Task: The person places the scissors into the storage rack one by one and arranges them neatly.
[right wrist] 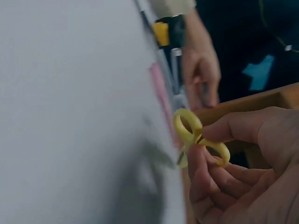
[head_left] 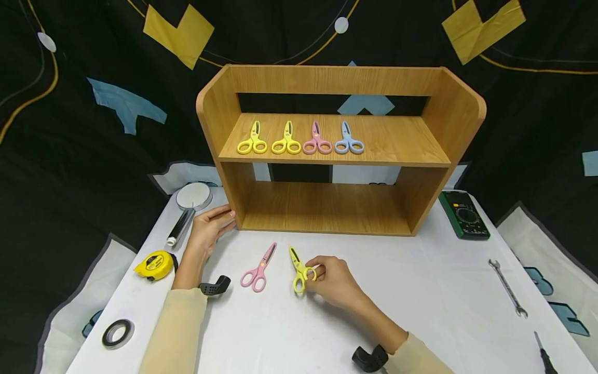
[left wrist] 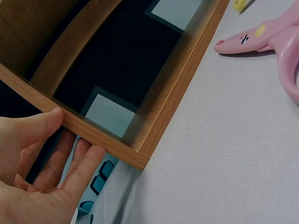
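Observation:
My right hand (head_left: 335,282) pinches yellow scissors (head_left: 297,262) by a handle loop between thumb and fingers. In the right wrist view their handle loops (right wrist: 188,122) show at the fingertips, and a blurred shadow falls on the table beside them. My left hand (head_left: 207,231) rests on the lower left side of the wooden shelf (head_left: 327,208), its thumb and fingertips against the side panel's edge (left wrist: 100,142). Between the hands, pink scissors (head_left: 259,267) lie on the white table, blades pointing away from me. On the upper board stand several scissors in a row: two yellow (head_left: 253,139), one pink (head_left: 317,139), one blue (head_left: 348,139).
Left of the shelf are a magnifying glass (head_left: 193,196), a marker-like dark handle (head_left: 179,227), a yellow tape measure (head_left: 155,265) and a tape roll (head_left: 118,333). A multimeter (head_left: 465,215), a wrench (head_left: 508,288) and a screwdriver (head_left: 545,358) lie along the right edge.

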A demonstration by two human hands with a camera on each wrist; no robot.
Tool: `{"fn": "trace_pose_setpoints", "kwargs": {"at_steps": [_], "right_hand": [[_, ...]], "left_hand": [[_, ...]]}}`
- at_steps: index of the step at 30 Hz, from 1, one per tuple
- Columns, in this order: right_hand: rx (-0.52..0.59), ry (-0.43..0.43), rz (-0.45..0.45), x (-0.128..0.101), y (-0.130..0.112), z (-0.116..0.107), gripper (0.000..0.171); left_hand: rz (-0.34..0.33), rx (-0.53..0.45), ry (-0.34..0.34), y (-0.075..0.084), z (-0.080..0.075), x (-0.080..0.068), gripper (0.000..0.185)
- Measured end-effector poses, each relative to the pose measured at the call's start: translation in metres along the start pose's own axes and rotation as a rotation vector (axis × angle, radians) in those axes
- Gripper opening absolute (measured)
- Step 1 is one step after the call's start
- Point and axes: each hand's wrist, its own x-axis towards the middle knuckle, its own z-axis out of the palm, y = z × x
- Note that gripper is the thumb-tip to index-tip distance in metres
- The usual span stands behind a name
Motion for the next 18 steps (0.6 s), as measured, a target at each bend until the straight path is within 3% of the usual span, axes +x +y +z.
{"fn": "trace_pose_setpoints", "kwargs": {"at_steps": [8,14,18], "right_hand": [[0.086,0.028,-0.105,-0.036,-0.044,-0.058,0.033],[0.037,0.176,-0.197,-0.045,-0.078,-0.131,0.037],[-0.062,0.292,-0.162,-0.034,-0.097,-0.181,0.040]], "left_hand": [[-0.010,-0.025,0.008,0.000,-0.003,-0.001,0.052],[-0.010,-0.017,0.003,0.001,-0.001,0.001,0.052],[-0.011,-0.022,0.001,0.002,0.001,0.002,0.053]]}}
